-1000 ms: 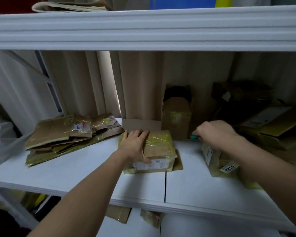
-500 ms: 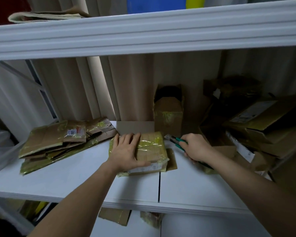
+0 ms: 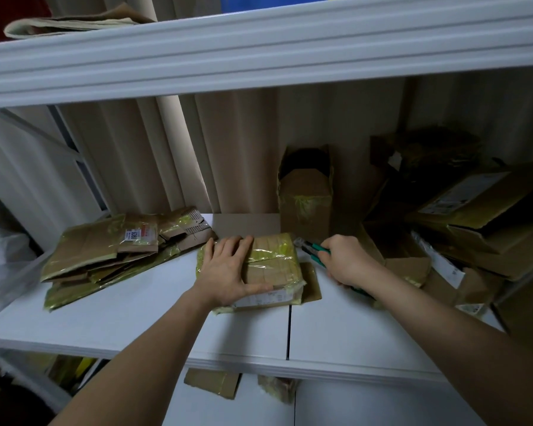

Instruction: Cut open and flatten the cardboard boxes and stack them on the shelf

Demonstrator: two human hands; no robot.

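Observation:
A small cardboard box (image 3: 271, 265) wrapped in yellow-green tape lies on the white shelf (image 3: 136, 309). My left hand (image 3: 228, 269) presses flat on the box's left half, thumb along its near edge. My right hand (image 3: 345, 259) grips a green-handled box cutter (image 3: 310, 249), whose tip sits at the box's far right corner. A stack of flattened boxes (image 3: 117, 250) lies at the left of the shelf.
An upright open box (image 3: 305, 195) stands at the back behind the small one. A heap of unflattened boxes (image 3: 462, 222) fills the right side. An upper shelf (image 3: 259, 47) hangs overhead. Cardboard scraps (image 3: 213, 382) lie on the level below.
My right hand came from the right-hand heap with the cutter and brought its tip to the box's far right corner. My left hand stayed pressed on the box.

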